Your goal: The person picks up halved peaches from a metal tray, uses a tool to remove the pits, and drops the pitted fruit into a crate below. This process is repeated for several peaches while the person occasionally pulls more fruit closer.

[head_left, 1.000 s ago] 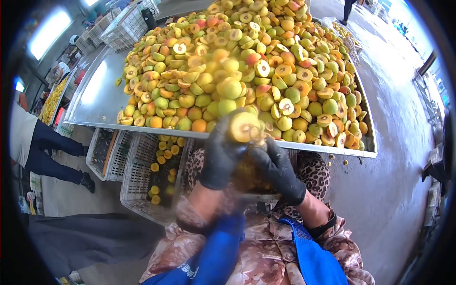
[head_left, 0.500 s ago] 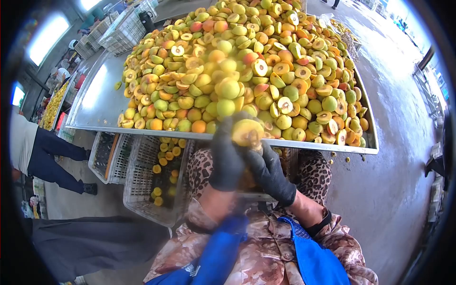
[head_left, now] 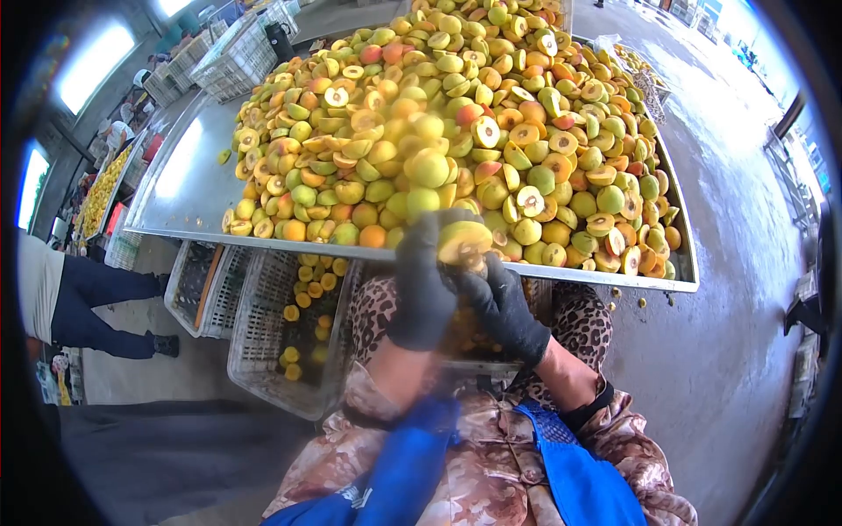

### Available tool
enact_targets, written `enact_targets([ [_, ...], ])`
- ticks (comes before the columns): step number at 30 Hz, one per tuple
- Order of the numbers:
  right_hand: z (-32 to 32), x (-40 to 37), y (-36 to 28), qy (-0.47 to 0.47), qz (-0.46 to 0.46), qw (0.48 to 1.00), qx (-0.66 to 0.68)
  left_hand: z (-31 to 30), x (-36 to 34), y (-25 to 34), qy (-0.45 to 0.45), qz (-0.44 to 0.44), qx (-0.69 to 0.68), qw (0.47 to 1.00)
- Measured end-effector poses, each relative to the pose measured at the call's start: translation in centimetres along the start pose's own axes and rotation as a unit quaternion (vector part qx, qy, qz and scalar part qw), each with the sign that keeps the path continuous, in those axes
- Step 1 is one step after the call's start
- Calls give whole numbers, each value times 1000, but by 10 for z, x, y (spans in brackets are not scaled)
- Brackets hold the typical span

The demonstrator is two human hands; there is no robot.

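Fruit half (head_left: 465, 243) has tipped, its cut face now seen more edge-on

You have this one piece between your two gloved hands, at the near edge of the metal tray (head_left: 180, 188). Your left hand (head_left: 423, 285) is curled around its left side; your right hand (head_left: 504, 311) meets its lower edge with fingers bent, though you cannot tell whether they are clamped on anything. Beyond your grip, heaped fruit (head_left: 495, 140) lies too thick to count. Left of and below your grip stand at least two crates (head_left: 250, 342). Nearer you, a white mark (head_left: 355, 497) on your blue garment (head_left: 395, 478) is unreadable.
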State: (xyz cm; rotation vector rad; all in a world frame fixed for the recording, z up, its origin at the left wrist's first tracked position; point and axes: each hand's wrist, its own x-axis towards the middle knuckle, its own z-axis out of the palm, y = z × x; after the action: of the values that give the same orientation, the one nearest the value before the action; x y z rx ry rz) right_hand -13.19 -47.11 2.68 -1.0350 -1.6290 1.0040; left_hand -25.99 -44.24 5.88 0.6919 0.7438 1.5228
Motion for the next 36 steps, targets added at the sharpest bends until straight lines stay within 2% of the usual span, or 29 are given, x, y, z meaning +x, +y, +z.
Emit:
enact_targets([
  [4,3,-4,2,-4,15,999,-52,8,-7,11,2,63,45,997],
  [6,10,-3,4,32,-97,993,-59,14,-6,11,8,72,18,997],
  [9,14,-13,3,63,-177,979,-84,18,-8,17,-37,74,37,996],
  [10,15,-15,-3,18,-85,996,25,20,-7,24,-61,84,54,993],
  [11,16,-16,-9,-6,13,991,130,24,-7,27,-39,89,59,993],
  [13,14,-18,-30,-24,76,979,189,18,-1,26,-58,78,62,993],
  [14,14,-18,-30,-19,49,983,174,17,1,27,-69,72,62,993],
  [15,14,-18,-30,-13,23,987,159,24,-5,32,-60,111,152,980],
  [18,4,-9,-41,-10,-18,995,94,35,-17,37,-51,226,214,949],
  [19,4,-12,-41,-33,-3,987,155,38,-25,45,-61,247,243,936],
  [22,-8,-24,-55,-132,121,950,255,36,-41,51,-81,266,231,933],
  [23,-12,-29,-50,-154,152,931,293,31,-35,50,-117,282,230,924],
  [25,-23,-34,-46,-211,199,896,336,17,-29,36,-185,135,58,972],
  [26,-24,-34,-42,-219,164,911,310,13,-25,30,-218,60,-31,974],
  [27,-25,-33,-37,-223,129,924,284,11,-25,25,-237,31,-69,969],
  [29,-12,-38,-8,-167,-28,972,164,6,-20,15,-276,36,-49,959],
  [31,-20,-41,-16,-188,-15,971,150,5,-22,16,-318,21,-22,947],
  [34,-21,-40,-19,-195,-22,966,166,11,-28,19,-293,18,-34,955],
  [36,-10,-43,-19,-200,23,955,218,7,-35,26,-119,26,30,992],
])
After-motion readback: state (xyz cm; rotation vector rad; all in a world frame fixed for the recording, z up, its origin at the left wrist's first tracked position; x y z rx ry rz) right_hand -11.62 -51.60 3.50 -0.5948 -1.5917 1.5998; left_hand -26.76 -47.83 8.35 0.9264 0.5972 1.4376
